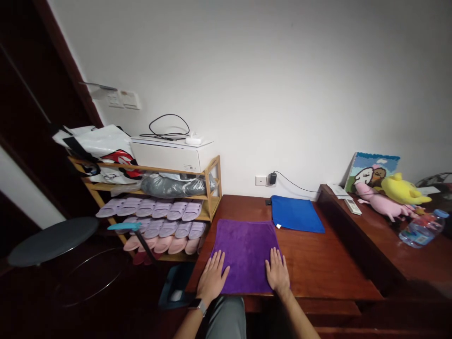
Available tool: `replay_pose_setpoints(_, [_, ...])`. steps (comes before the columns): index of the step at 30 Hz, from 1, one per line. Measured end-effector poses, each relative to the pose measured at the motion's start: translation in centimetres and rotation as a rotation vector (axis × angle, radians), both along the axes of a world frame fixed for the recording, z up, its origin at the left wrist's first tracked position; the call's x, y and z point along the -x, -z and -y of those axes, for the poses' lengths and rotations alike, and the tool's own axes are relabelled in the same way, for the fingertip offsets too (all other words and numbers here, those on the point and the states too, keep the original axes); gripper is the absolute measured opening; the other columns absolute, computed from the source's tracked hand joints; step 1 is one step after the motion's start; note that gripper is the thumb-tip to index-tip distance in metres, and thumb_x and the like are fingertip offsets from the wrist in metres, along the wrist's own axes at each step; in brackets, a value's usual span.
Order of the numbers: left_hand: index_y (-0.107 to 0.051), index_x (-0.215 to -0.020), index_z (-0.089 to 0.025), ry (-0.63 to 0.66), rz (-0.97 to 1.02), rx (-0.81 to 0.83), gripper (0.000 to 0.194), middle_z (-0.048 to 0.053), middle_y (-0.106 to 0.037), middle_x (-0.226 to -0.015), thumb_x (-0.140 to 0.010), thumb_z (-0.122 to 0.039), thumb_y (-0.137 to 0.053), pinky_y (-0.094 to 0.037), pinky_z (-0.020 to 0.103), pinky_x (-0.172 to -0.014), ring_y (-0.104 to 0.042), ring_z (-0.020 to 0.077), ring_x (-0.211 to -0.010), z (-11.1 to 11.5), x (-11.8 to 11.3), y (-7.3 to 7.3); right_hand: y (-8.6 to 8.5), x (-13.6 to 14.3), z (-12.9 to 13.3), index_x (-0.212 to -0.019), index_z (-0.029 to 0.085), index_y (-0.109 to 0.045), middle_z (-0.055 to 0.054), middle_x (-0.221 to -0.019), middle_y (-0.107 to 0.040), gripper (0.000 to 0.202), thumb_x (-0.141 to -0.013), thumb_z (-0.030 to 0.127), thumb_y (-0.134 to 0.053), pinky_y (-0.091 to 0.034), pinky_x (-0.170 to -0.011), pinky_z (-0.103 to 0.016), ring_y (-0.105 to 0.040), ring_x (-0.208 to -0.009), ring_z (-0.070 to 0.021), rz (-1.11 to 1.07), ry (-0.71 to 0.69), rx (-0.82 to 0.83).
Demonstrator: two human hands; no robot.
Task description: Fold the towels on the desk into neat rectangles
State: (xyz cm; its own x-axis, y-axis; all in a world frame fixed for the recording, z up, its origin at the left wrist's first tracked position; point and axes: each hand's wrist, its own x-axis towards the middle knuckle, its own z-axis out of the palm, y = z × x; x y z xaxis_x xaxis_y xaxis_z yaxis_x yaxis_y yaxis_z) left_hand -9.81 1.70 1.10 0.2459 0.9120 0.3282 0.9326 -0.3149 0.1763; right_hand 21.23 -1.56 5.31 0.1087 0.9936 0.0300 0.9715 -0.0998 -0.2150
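Observation:
A purple cloth (pixel 245 256) lies spread flat on the wooden table (pixel 321 263), reaching its front edge. My left hand (pixel 212 275) rests palm down on the cloth's left edge, fingers stretched out; a watch is on that wrist. On the cloth's right edge my right hand (pixel 278 272) lies flat too, fingers extended. Neither hand grips anything. Behind and to the right, a blue cloth (pixel 297 214) lies flat on the table, a small white tag at its lower left corner.
Left of the table stands a wooden shoe rack (pixel 212 202) with several slippers, topped by a white box (pixel 165 154). A round stool (pixel 52 241) is further left. On the raised right surface are plush toys (pixel 381 200) and a plastic bottle (pixel 422 231). A charger (pixel 272 178) sits in the wall.

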Motion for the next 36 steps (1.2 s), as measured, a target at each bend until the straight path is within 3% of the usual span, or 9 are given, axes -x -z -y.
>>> replay_pose_setpoints(8, [-0.054, -0.157, -0.017, 0.032, 0.021, 0.000, 0.066, 0.015, -0.057, -0.161, -0.107, -0.054, -0.033, -0.041, 0.053, -0.125, -0.050, 0.0314, -0.151, -0.3, -0.3, -1.4, -1.3, 1.3, 0.1, -0.164, 0.005, -0.034, -0.014, -0.172, -0.029, 0.068, -0.109, 0.043, -0.022, -0.020, -0.133, -0.048, -0.026, -0.162, -0.0290, 0.004, -0.035, -0.006])
replay_pose_setpoints(12, [-0.047, -0.161, -0.021, 0.147, 0.034, -0.072, 0.059, 0.010, -0.054, -0.164, -0.110, -0.048, -0.032, -0.041, 0.049, -0.126, -0.048, 0.0262, -0.153, -0.2, -3.3, -2.0, -1.0, 4.9, 0.4, -0.166, 0.011, -0.033, -0.009, -0.173, -0.028, 0.067, -0.111, 0.045, -0.017, -0.020, -0.134, -0.046, -0.023, -0.163, -0.0257, -0.065, -0.164, -0.104])
replay_pose_setpoints(15, [-0.043, -0.163, -0.025, 0.273, -0.007, -0.048, 0.057, 0.006, -0.053, -0.165, -0.111, -0.046, -0.032, -0.040, 0.046, -0.127, -0.048, 0.0228, -0.153, 0.1, -5.8, -2.0, -0.2, 7.3, 0.7, -0.167, 0.016, -0.032, -0.004, -0.174, -0.027, 0.063, -0.111, 0.042, -0.017, -0.017, -0.135, -0.045, -0.020, -0.164, -0.0231, -0.114, -0.283, -0.079])
replay_pose_setpoints(19, [-0.037, -0.166, -0.027, 0.301, -0.029, -0.012, 0.057, 0.006, -0.050, -0.167, -0.111, -0.046, -0.032, -0.037, 0.048, -0.129, -0.045, 0.0233, -0.155, 0.4, -7.2, -1.6, 0.6, 8.3, 0.8, -0.168, 0.019, -0.026, -0.002, -0.175, -0.023, 0.062, -0.110, 0.039, -0.017, -0.013, -0.135, -0.046, -0.017, -0.164, -0.0224, -0.129, -0.282, -0.056])
replay_pose_setpoints(24, [-0.034, -0.167, -0.031, 0.253, -0.009, 0.035, 0.060, 0.006, -0.045, -0.170, -0.110, -0.051, -0.033, -0.035, 0.052, -0.129, -0.042, 0.0265, -0.157, 0.3, -5.4, -1.3, 1.1, 6.4, 0.7, -0.168, 0.022, -0.027, -0.002, -0.175, -0.023, 0.063, -0.111, 0.047, -0.019, -0.015, -0.135, -0.047, -0.019, -0.164, -0.0230, -0.117, -0.269, -0.059])
replay_pose_setpoints(27, [-0.037, -0.165, -0.031, 0.140, 0.002, 0.046, 0.062, 0.007, -0.045, -0.170, -0.109, -0.056, -0.035, -0.036, 0.055, -0.128, -0.042, 0.0292, -0.157, 0.0, -2.6, -0.9, 1.3, 3.0, 1.0, -0.167, 0.020, -0.031, -0.006, -0.174, -0.028, 0.066, -0.110, 0.052, -0.021, -0.018, -0.133, -0.048, -0.023, -0.163, -0.0254, -0.063, -0.126, -0.048])
replay_pose_setpoints(31, [-0.042, -0.164, -0.028, 0.059, 0.006, 0.040, 0.065, 0.009, -0.046, -0.169, -0.107, -0.060, -0.036, -0.035, 0.057, -0.128, -0.041, 0.0312, -0.157, -0.1, -0.1, -0.8, 1.4, -0.8, 1.7, -0.167, 0.014, -0.029, -0.009, -0.175, -0.023, 0.071, -0.110, 0.054, -0.019, -0.017, -0.133, -0.050, -0.021, -0.164, -0.0269, 0.005, -0.001, -0.004])
replay_pose_setpoints(36, [-0.047, -0.161, -0.023, 0.056, 0.014, 0.048, 0.067, 0.011, -0.048, -0.167, -0.106, -0.061, -0.037, -0.036, 0.056, -0.128, -0.042, 0.0318, -0.156, -0.1, 0.2, -1.2, 1.4, -0.9, 1.9, -0.167, 0.010, -0.027, -0.012, -0.175, -0.023, 0.077, -0.109, 0.059, -0.019, -0.017, -0.133, -0.050, -0.022, -0.164, -0.0281, 0.020, 0.021, 0.012])
